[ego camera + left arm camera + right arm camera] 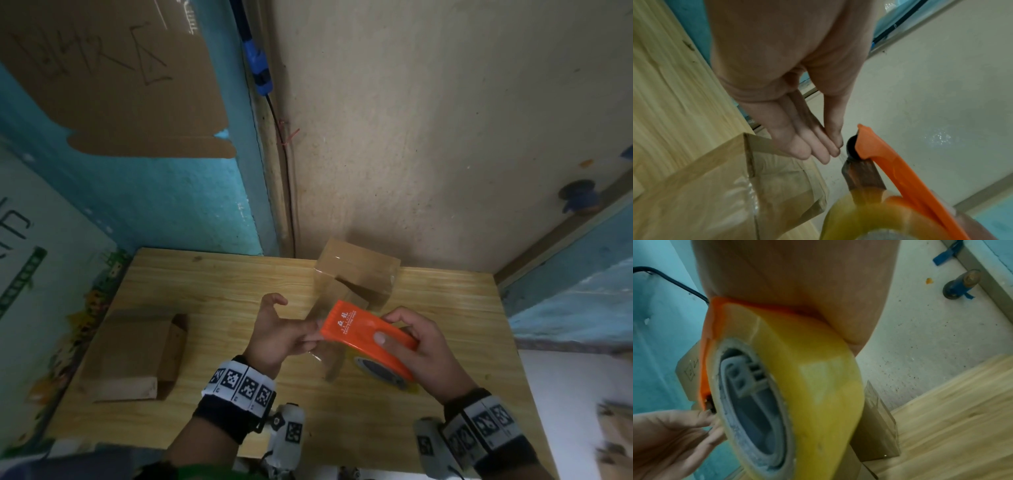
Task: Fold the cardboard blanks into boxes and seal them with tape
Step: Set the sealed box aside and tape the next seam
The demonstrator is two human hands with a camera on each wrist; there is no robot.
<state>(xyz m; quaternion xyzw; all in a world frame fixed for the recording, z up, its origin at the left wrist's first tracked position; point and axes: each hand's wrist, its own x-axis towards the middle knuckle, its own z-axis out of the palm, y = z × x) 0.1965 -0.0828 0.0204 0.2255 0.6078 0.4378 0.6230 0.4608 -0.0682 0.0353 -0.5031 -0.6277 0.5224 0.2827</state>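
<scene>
We hold the orange tape dispenser (368, 337) in our right hand (423, 353), fingers wrapped over its top and thumb pressed on the orange cover, the yellowish tape roll (797, 386) hanging beneath it, above the wooden surface (212, 277). Our left hand (274, 334) reaches in from the left, fingers held straight and close together, their tips meeting the dispenser's front lip, where the loose end of clear tape appears to be; whether they have the tape pinched, we cannot tell. The dispenser's long axis runs from our right hand toward the left one, its mouth pointing at those fingers, so the left hand is the nearer to the tape end. The folded box (356, 277) stands on the surface just beyond the dispenser, against the wall, with clear film already glinting on it. A second cardboard box (137, 353) lies well apart to the left. We judge the next move to be drawing tape out toward the far box.
</scene>
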